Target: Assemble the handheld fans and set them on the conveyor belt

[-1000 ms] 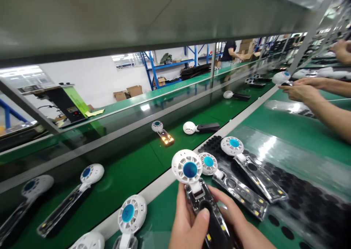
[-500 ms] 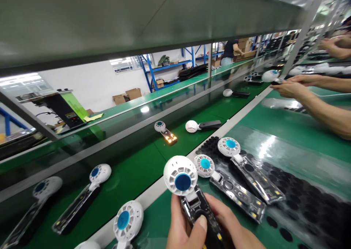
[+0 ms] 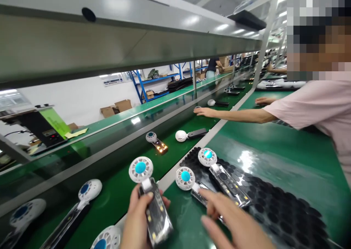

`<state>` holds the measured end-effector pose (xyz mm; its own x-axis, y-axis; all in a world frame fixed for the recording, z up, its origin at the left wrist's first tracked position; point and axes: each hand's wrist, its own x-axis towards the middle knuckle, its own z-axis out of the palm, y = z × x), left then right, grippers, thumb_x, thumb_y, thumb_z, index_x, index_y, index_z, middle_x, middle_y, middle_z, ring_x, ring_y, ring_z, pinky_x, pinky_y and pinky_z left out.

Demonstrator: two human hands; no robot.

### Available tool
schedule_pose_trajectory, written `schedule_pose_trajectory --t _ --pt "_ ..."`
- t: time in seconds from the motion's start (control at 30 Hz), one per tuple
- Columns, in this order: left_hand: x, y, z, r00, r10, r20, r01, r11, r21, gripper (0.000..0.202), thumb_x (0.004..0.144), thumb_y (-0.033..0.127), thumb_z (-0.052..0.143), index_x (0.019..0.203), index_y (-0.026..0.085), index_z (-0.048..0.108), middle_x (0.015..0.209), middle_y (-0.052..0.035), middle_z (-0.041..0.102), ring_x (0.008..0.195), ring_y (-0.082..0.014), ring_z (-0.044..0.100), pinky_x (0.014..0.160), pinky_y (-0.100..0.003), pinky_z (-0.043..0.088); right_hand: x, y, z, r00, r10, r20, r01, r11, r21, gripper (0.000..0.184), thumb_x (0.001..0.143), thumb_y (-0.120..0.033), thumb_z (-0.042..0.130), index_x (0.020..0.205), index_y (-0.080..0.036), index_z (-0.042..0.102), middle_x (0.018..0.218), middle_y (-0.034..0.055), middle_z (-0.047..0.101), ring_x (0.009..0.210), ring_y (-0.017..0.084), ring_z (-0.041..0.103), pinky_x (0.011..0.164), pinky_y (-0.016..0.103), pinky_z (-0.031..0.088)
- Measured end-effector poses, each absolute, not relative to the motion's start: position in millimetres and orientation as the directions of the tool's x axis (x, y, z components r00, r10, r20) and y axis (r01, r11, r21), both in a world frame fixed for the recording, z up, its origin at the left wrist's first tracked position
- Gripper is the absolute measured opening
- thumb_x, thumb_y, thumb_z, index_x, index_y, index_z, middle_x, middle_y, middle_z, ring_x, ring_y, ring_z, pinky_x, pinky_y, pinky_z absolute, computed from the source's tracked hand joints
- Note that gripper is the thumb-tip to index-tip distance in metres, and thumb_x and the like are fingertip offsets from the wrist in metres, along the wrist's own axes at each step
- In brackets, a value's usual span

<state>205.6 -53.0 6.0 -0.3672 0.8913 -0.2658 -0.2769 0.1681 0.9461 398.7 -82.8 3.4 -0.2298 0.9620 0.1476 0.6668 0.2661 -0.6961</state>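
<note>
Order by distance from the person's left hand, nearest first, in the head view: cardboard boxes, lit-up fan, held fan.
From the left hand:
1. Held fan, in its grip.
2. Lit-up fan, ahead on the green belt.
3. Cardboard boxes, beyond the belt.

Cardboard boxes stand near blue shelving.

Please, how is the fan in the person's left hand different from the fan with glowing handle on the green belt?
The held fan is in the left hand, while the glowing fan lies on the green belt. The glowing fan's handle shines orange; the held fan's handle shows no such glow. The held fan's central disc looks bright blue, the glowing fan's darker. Both have a round white head.
</note>
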Motion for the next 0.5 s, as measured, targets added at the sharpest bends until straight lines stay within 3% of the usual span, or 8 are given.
schedule_pose_trajectory --t 0.1,0.13,0.2,0.27,0.3,0.4,0.5 --pt "180 -14 25 -0.400 0.891 -0.216 0.001 0.237 0.972 0.041 0.076 0.022 0.047 0.115 0.019 0.035 0.093 -0.0135 0.065 0.083 -0.0297 0.065 0.070 -0.045 0.050 432 -62 -10 0.009 0.985 0.174 0.797 0.098 -0.595 0.045 0.086 -0.036 0.029 0.125 -0.020 0.045 0.120 0.0098 0.053 0.111 0.025 0.048 0.090 0.041 0.043" --pt "171 -2 31 -0.420 0.889 -0.180 0.079 0.233 0.969 0.044 0.077 0.025 0.046 0.118 0.018 0.033 0.106 -0.0169 0.060 0.097 -0.0337 0.060 0.078 -0.050 0.046 440 -55 -17 0.066 0.986 0.156 0.829 0.033 -0.558 0.049 0.085 -0.037 0.029 0.128 -0.017 0.041 0.125 0.0108 0.049 0.116 0.027 0.043 0.093 0.044 0.040" --pt "158 17 43 -0.471 0.879 -0.075 0.211 0.194 0.958 0.046 0.078 0.031 0.046 0.118 0.014 0.035 0.125 -0.0191 0.047 0.122 -0.0400 0.035 0.095 -0.055 0.027 451 -42 -28 0.112 0.991 0.075 0.868 -0.061 -0.492 0.058 0.082 -0.037 0.036 0.134 -0.011 0.032 0.128 0.0128 0.047 0.120 0.031 0.038 0.095 0.046 0.037" --pt "155 25 50 -0.470 0.880 0.064 0.361 0.125 0.924 0.041 0.077 0.031 0.046 0.111 0.008 0.043 0.132 -0.0177 0.039 0.131 -0.0381 0.014 0.104 -0.047 0.007 454 -33 -36 0.110 0.994 0.001 0.882 -0.097 -0.461 0.066 0.078 -0.034 0.044 0.136 -0.008 0.028 0.124 0.0135 0.051 0.118 0.033 0.040 0.093 0.045 0.039" --pt "159 24 51 -0.443 0.887 0.131 0.426 0.080 0.901 0.037 0.076 0.028 0.047 0.106 0.007 0.048 0.133 -0.0174 0.038 0.132 -0.0356 0.011 0.106 -0.041 0.002 454 -30 -38 0.103 0.995 -0.014 0.884 -0.098 -0.457 0.067 0.076 -0.030 0.046 0.137 -0.008 0.027 0.122 0.0136 0.053 0.116 0.033 0.042 0.092 0.044 0.040" --pt "191 3 43 -0.314 0.913 0.261 0.536 -0.056 0.842 0.029 0.076 0.027 0.046 0.096 0.009 0.057 0.129 -0.0171 0.042 0.129 -0.0291 0.025 0.107 -0.034 0.009 453 -27 -41 0.134 0.991 0.002 0.880 -0.118 -0.460 0.066 0.075 -0.023 0.045 0.137 -0.009 0.026 0.119 0.0144 0.053 0.111 0.030 0.049 0.088 0.039 0.044" --pt "241 -33 18 -0.184 0.950 0.251 0.487 -0.133 0.863 0.033 0.078 0.034 0.043 0.099 0.013 0.058 0.115 -0.0151 0.053 0.112 -0.0264 0.047 0.097 -0.037 0.033 453 -36 -41 0.162 0.978 0.131 0.851 -0.071 -0.520 0.060 0.079 -0.028 0.040 0.135 -0.012 0.025 0.122 0.0148 0.049 0.108 0.025 0.054 0.085 0.033 0.047"
